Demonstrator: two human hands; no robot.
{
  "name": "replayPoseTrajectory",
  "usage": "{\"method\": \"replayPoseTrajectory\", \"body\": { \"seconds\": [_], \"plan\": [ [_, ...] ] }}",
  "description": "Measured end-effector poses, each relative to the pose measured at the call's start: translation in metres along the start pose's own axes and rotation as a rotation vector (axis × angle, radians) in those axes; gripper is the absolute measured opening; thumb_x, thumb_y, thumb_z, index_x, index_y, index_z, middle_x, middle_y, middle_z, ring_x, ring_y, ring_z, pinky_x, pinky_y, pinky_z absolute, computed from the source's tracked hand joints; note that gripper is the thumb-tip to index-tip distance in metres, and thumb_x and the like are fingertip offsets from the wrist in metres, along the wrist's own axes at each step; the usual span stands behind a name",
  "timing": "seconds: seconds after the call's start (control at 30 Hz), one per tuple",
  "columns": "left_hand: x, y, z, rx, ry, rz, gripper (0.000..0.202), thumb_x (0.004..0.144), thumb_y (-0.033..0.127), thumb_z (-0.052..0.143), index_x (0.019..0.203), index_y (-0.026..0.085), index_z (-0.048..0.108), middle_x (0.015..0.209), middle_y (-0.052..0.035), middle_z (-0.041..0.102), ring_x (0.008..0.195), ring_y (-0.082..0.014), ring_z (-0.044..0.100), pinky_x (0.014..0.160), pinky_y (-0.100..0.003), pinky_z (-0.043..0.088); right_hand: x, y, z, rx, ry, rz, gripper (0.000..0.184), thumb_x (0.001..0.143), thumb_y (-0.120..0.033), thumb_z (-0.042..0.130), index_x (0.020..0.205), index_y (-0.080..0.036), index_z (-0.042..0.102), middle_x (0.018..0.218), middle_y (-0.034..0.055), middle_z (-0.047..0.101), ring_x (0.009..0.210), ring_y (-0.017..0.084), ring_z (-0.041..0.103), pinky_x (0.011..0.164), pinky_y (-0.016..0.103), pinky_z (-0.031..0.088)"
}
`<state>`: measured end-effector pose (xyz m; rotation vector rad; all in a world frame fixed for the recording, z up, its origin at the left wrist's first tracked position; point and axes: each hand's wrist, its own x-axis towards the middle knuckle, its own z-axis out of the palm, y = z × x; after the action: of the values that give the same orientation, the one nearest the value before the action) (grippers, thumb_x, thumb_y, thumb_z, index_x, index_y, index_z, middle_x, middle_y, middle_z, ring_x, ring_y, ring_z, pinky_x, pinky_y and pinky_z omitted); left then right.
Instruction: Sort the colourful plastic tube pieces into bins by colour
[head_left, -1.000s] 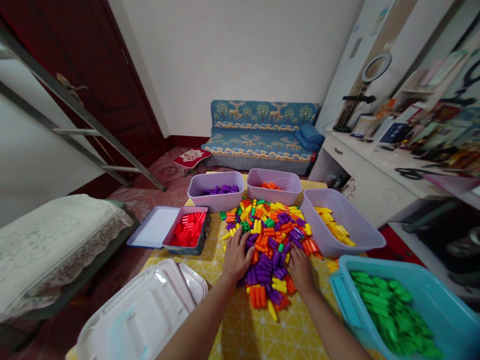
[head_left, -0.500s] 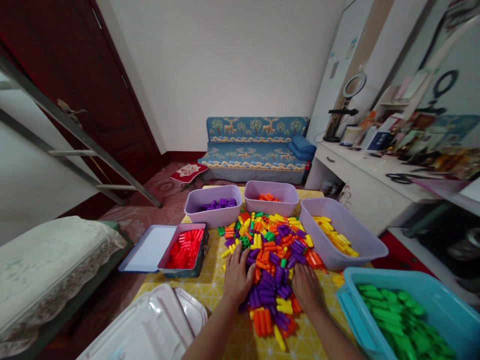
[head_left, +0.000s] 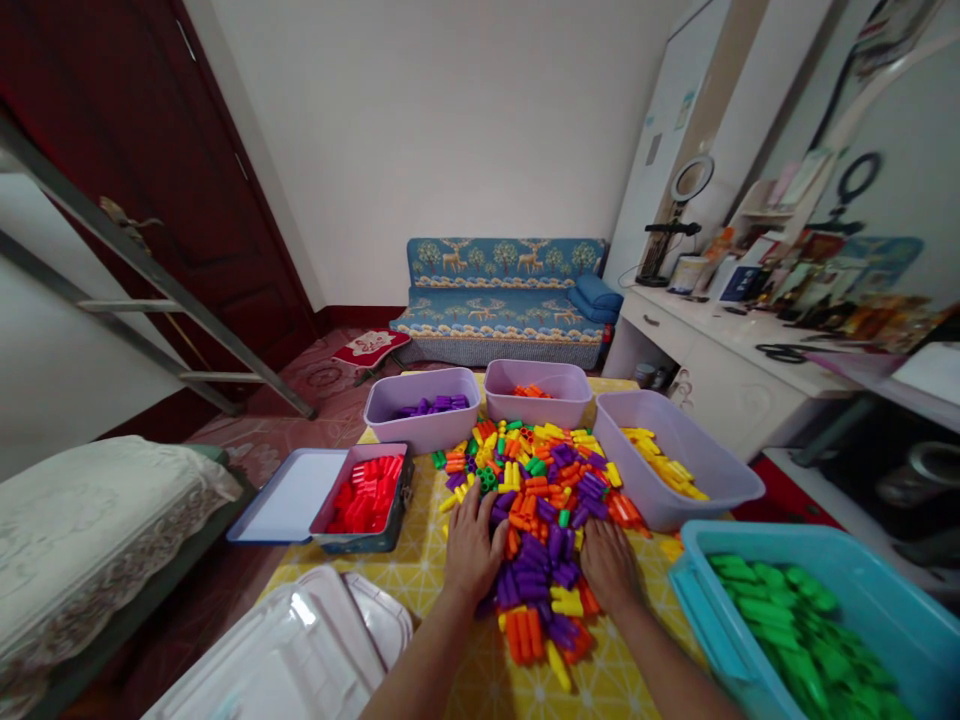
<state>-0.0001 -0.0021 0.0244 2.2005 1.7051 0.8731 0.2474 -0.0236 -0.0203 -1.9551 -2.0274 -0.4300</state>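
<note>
A mixed heap of plastic tube-shaped toy blocks [head_left: 534,560] in purple, orange, yellow and green lies on the yellow patterned tablecloth [head_left: 427,560]. At the heap's left edge rests my left hand [head_left: 472,550], fingers stretched forward and thumb apart, touching blocks. My right hand [head_left: 611,567] lies flat against the right edge of the heap, its fingertips partly hidden among the blocks. Neither hand grips a block that I can see. Purple blocks [head_left: 435,404] sit in the back left lilac bin [head_left: 424,432], orange ones in the back middle lilac bin [head_left: 538,408].
Yellow blocks are in the right lilac bin [head_left: 690,490], green ones in the turquoise tub [head_left: 817,540]. An open-lidded box [head_left: 360,541] holds red blocks at left. White lids [head_left: 277,650] lie front left. Beyond stand a sofa [head_left: 502,310] and a dressing table [head_left: 720,340].
The whole view has shifted slightly, with the scene sitting a little further left. Both hands stay at the sides of the heap, and the blocks look the same.
</note>
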Motion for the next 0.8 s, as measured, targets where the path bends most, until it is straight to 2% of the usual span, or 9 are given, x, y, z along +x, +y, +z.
{"method": "replayPoseTrajectory", "body": {
  "seconds": [0.5,0.8],
  "plan": [
    [-0.001,0.0,0.002,0.021,0.036,0.028,0.044,0.094,0.04,0.044,0.136,0.026,0.049,0.152,-0.0094,0.038,0.138,-0.0259,0.038,0.113,-0.049,0.032,0.003,-0.006,-0.012,0.013,-0.066,0.037,0.032,0.087,-0.011,0.043,0.114,-0.011,0.059,0.108,0.0121,0.067,0.108,0.022,0.055,0.099,0.035,0.034],
    [-0.001,-0.001,0.002,0.032,0.042,0.039,0.044,0.095,0.042,0.043,0.135,0.025,0.05,0.152,-0.0109,0.038,0.136,-0.0264,0.04,0.112,-0.05,0.032,0.003,-0.008,-0.014,0.018,-0.08,0.057,0.029,0.088,-0.011,0.044,0.11,-0.011,0.061,0.106,0.0117,0.067,0.106,0.022,0.056,0.1,0.035,0.032]
  ]
}}
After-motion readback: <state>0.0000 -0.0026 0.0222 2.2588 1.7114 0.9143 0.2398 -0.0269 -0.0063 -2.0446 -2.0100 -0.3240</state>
